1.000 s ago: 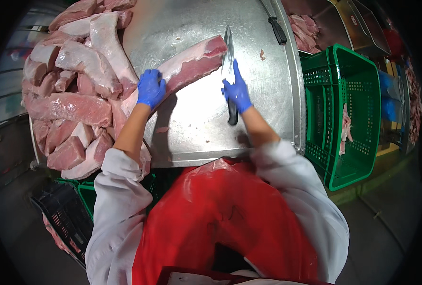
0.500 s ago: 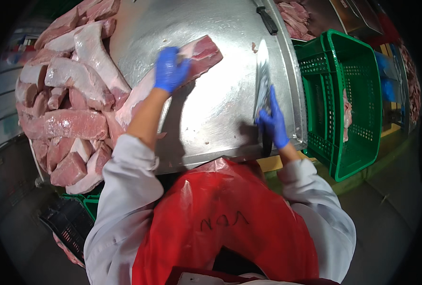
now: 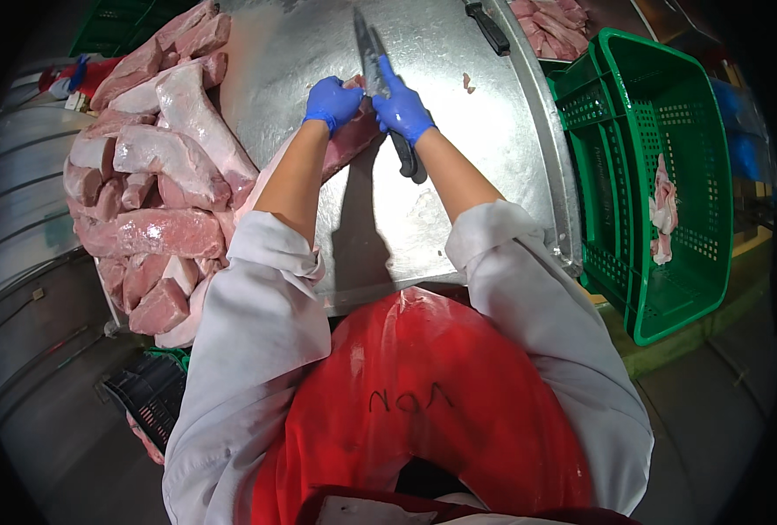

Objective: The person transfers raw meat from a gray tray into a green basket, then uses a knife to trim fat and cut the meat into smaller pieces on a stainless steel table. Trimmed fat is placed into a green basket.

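Note:
My left hand [image 3: 332, 101], in a blue glove, is closed over the far end of a long piece of raw meat [image 3: 353, 144] lying on the metal table [image 3: 458, 175]. Close beside it on the right, my gloved right hand [image 3: 403, 109] grips a knife [image 3: 368, 57]. The blade points away from me over the meat's far end, and one finger lies along it. Its black handle sticks out below my palm. My left forearm hides part of the meat. Whether the edge touches the meat, I cannot tell.
Large raw meat pieces [image 3: 170, 232] are heaped on the left. A second knife's black handle [image 3: 491, 31] rests by the far right rim. On the right stands a green crate [image 3: 638, 297] containing a meat scrap [image 3: 663, 210]. A dark crate [image 3: 148, 385] is low left. Another person's sleeve [image 3: 60, 86] shows far left.
My right hand has carried the knife from the table's right side leftward and away from me, to beside my left hand. My left hand stays on the meat's far end.

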`<state>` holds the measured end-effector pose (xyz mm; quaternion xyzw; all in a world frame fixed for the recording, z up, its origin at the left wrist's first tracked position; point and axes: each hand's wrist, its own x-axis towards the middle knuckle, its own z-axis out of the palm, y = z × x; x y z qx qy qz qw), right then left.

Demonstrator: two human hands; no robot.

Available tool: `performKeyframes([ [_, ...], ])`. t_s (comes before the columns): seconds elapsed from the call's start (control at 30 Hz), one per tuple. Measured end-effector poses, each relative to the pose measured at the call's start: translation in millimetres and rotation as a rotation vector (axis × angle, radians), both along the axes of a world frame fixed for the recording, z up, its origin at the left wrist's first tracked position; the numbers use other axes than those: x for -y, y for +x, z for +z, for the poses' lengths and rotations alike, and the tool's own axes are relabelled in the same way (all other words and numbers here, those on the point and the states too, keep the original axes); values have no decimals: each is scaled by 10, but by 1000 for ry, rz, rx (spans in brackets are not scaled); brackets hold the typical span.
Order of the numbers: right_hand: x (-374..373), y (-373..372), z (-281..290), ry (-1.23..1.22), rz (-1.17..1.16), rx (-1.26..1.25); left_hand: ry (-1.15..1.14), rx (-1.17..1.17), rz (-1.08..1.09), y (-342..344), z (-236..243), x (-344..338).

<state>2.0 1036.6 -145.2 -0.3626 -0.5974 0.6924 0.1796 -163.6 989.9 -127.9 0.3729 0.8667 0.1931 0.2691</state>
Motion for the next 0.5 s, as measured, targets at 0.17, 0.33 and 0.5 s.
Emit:
performKeyframes([
  [0.17, 719, 581, -18, 188, 237, 79, 68, -87, 106, -14, 72, 83],
  [0.33, 195, -50, -37, 19, 136, 112, 63, 0, -9, 251, 563, -128],
  [0.5, 1033, 168, -207, 166, 190, -94, 105, 28, -34, -466, 202, -112],
])
